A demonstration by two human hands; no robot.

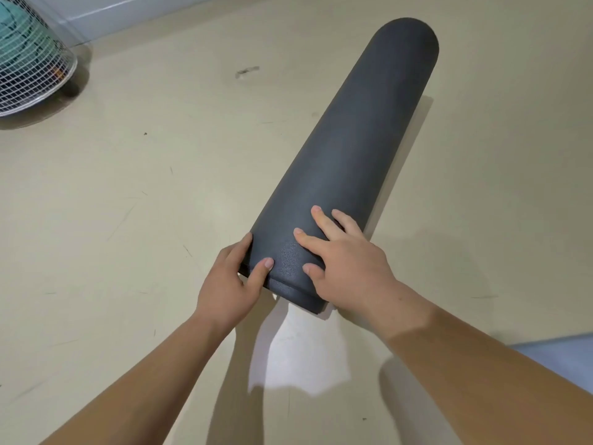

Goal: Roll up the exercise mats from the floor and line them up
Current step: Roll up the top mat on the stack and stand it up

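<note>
Soft even light, faint floor (128, 220) shadows, perhaps slight wide-angle warp

Matt, finely pebbled foam mat (353, 149); smooth, scuffed floor (160, 187).

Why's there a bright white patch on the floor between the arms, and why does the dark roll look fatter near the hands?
Head view: the patch is likely light glare on the floor, edged by the arms' shadows. Same head view: the wide-angle lens enlarges the near end of the rolled mat, at the left hand and right hand.
</note>
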